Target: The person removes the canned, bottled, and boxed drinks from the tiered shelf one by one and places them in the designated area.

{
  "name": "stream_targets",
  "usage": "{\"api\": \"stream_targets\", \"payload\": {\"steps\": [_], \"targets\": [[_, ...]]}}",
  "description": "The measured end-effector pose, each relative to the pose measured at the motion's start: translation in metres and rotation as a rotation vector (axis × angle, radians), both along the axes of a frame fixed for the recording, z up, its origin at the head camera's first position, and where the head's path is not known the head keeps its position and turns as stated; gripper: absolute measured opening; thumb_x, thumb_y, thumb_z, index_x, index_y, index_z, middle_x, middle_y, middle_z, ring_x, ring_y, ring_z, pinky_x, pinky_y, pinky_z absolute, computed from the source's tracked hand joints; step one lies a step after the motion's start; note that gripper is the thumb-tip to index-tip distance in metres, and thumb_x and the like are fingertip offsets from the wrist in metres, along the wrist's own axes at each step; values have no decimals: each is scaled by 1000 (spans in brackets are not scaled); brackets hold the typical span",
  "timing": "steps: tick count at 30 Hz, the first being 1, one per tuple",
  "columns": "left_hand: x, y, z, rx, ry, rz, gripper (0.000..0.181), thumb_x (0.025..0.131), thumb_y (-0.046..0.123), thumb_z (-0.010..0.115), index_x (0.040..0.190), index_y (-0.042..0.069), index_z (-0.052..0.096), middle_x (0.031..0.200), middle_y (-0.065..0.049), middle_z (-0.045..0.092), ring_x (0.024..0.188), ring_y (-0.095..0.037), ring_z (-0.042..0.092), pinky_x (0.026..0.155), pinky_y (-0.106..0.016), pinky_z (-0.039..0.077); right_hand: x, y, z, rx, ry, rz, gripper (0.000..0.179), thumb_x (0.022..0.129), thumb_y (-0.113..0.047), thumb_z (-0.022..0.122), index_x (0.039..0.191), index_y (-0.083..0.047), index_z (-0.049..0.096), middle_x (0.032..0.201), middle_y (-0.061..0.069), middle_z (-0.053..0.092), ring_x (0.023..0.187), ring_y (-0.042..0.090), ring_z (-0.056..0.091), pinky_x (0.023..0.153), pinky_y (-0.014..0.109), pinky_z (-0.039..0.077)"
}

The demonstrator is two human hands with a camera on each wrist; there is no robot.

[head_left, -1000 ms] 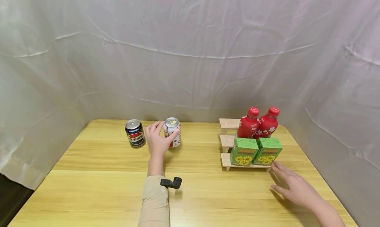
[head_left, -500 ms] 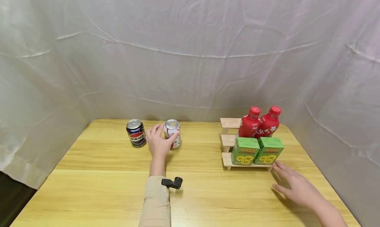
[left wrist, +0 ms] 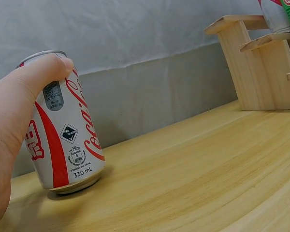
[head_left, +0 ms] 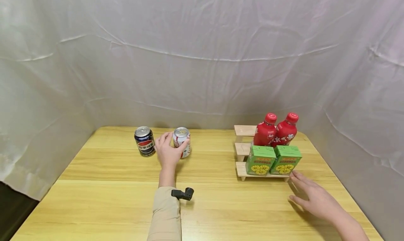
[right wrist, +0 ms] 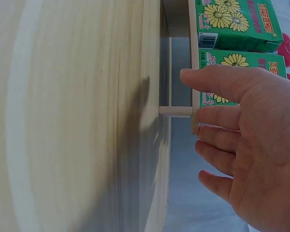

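My left hand [head_left: 168,150] holds a white and red Coca-Cola can [head_left: 181,139], its thumb [left wrist: 43,71] across the side just below the rim. In the left wrist view the can's base [left wrist: 76,186] is right at the wooden tabletop. A dark blue Pepsi can [head_left: 145,143] stands upright just left of that hand. On the right, my right hand [head_left: 315,199] has its fingers extended beside the front right corner of a stepped wooden stand [head_left: 241,149]. Nothing is in its grasp. Two green drink cartons [head_left: 260,160] printed with yellow flowers stand on the lowest step.
Two red bottles [head_left: 265,134] stand behind the cartons, higher on the stand. A pale grey cloth [head_left: 202,76] hangs behind the wooden table [head_left: 120,206] and along both sides. A small black device [head_left: 183,193] is on my left sleeve.
The Coca-Cola can has shifted very slightly left and nearer within my left hand's grip. My right hand and the stand look the same apart from a small camera shift.
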State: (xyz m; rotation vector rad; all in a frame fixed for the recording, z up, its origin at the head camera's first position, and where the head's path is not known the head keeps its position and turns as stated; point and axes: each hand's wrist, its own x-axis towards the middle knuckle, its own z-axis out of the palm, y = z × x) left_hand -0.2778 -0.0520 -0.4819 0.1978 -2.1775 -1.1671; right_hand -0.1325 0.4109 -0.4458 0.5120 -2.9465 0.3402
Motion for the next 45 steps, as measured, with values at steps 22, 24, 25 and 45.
{"api": "stream_targets", "payload": {"steps": [22, 24, 25, 45], "targets": [[-4, -1, 0, -17, 7, -37, 78, 72, 50, 80, 136, 16, 52, 135, -9, 53, 126, -29, 40, 115, -54, 22, -3, 0, 1, -8, -16, 1, 74, 83, -41, 74, 137, 4, 51, 146, 28, 42, 127, 51, 45, 99, 63, 37], [-4, -1, 1, -6, 33, -41, 80, 72, 50, 80, 138, 16, 50, 134, -9, 54, 126, -29, 40, 114, -53, 23, -3, 0, 1, -8, -9, 2, 73, 82, -40, 75, 136, 4, 52, 146, 28, 42, 127, 51, 45, 99, 63, 38], [-3, -1, 1, 1, 44, -43, 80, 72, 50, 80, 138, 16, 49, 134, -9, 54, 125, -28, 40, 112, -52, 24, -3, 0, 1, -7, -11, 2, 73, 82, -40, 75, 136, 4, 52, 146, 28, 42, 127, 51, 45, 99, 63, 38], [12, 26, 63, 40, 560, -158, 57, 70, 31, 83, 117, 5, 64, 115, -12, 65, 109, -30, 49, 98, -41, 33, 0, 1, -2, -13, -12, -3, 74, 82, -40, 75, 137, 3, 52, 145, 29, 43, 127, 51, 46, 98, 64, 38]]}}
